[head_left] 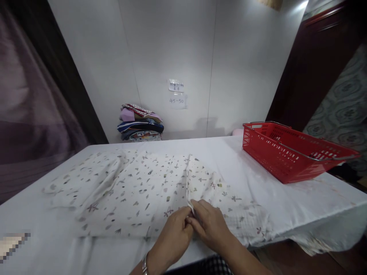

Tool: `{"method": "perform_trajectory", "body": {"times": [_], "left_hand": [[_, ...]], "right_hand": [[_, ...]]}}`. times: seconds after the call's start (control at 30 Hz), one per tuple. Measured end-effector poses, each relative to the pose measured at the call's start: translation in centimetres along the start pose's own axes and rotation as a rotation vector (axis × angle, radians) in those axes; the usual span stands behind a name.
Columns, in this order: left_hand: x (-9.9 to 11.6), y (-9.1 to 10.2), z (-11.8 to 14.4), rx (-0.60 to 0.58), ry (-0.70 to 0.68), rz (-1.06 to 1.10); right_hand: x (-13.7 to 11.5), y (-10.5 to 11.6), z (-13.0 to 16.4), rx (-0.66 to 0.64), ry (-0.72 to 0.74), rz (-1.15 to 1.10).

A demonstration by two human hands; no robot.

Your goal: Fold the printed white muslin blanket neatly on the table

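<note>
Pinching at the near edge: left hand point(174, 233) and right hand point(210, 225) meet at the front middle of the table, fingertips together on 1 narrow raised fold of the printed cloth point(137, 187). Both hands closed in a pinch on that fold; thumbs and forefingers touching the fabric and each other. A metal bracelet point(145, 263) sits on the left wrist. Checked clothing shows just below the forearms at the frame bottom.

Cloth: white, small scattered grey-brown leaf and flower print, lying spread flat across the table, longer side running left to right. The pinched fold continues away from the hands as 1 thin ridge point(187, 175) toward the far edge of the cloth, splitting it into a larger left part and a smaller right part. Left part shows soft wrinkles near its far left corner; right part trails to the near right table edge.

White table cover point(301, 206) underneath, some faint stains toward the right side.

Right, well apart from the hands: 1 red plastic shopping basket point(289, 152) with metal handles folded down, standing on the table, its far corner overhanging the right edge.

Far back, against the wall: 1 stack of folded garments point(140, 124), mixed colours, pink and navy visible. Above and right of it, 2 paper notes point(177, 93) stuck to the white wall panel; lower one reads 45-50, upper one illegible.
</note>
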State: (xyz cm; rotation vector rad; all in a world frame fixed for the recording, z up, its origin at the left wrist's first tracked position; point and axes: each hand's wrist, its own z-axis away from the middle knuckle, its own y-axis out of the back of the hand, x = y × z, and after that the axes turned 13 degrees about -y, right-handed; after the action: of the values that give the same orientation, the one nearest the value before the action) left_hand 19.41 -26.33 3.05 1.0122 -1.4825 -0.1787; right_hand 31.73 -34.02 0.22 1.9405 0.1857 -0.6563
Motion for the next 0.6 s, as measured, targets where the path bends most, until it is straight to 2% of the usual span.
{"method": "perform_trajectory", "body": {"times": [0.13, 0.27, 0.33, 0.43, 0.5, 0.6], "left_hand": [[0.7, 0.4, -0.4, -0.02, 0.011, 0.022], [0.8, 0.5, -1.0, -0.037, -0.011, 0.08], [0.3, 0.4, -1.6, -0.013, -0.019, 0.096], [-1.1, 0.1, -2.9, 0.035, -0.05, 0.031], [-2.5, -0.2, -4.1, 0.038, -0.074, -0.024], [-5.0, -0.5, -6.4, 0.077, -0.096, -0.072]], "right_hand": [[0.3, 0.5, 0.0, 0.026, -0.046, -0.022], [0.8, 2.6, -0.5, -0.029, -0.044, -0.236], [1.5, 4.4, -0.8, -0.015, -0.068, -0.376], [3.2, 7.7, -1.3, 0.067, -0.197, -0.527], [4.6, 10.3, -1.5, 0.088, -0.288, -0.583], [6.6, 14.3, -1.5, 0.145, -0.343, -0.623]]}}
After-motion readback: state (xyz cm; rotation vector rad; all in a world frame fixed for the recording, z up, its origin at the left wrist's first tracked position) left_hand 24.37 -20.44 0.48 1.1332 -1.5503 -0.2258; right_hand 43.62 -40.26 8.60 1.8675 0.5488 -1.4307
